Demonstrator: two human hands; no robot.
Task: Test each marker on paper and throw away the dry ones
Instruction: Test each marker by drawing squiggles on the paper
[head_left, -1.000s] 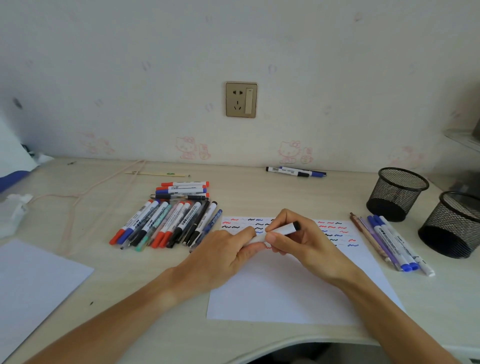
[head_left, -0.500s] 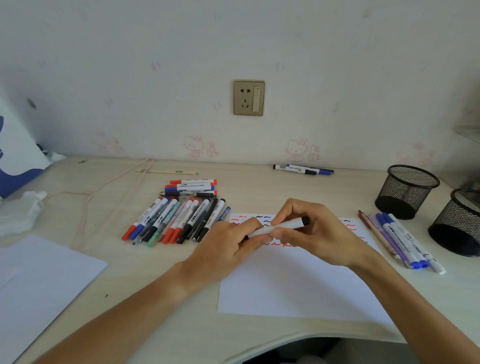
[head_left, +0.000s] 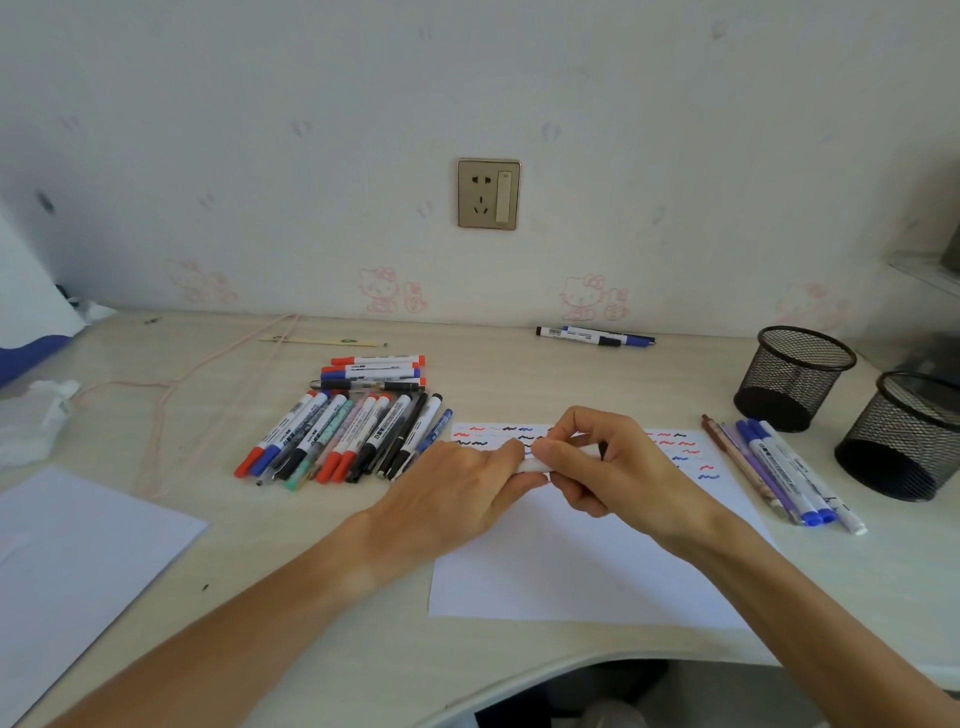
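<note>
Head view: both hands meet over the far part of the paper (head_left: 571, 561), the left hand (head_left: 457, 499) and right hand (head_left: 613, 467) each pinching the white marker (head_left: 535, 466). Likely capping or uncapping: pull or push straight along the barrel, keeping the tip off fingers.

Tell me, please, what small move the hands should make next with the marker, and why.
Probably pull the two hands apart to get the cap off. Both the left hand and right hand grip one white marker end to end above the paper, and no tip shows, so it seems not yet ready to test.
</note>
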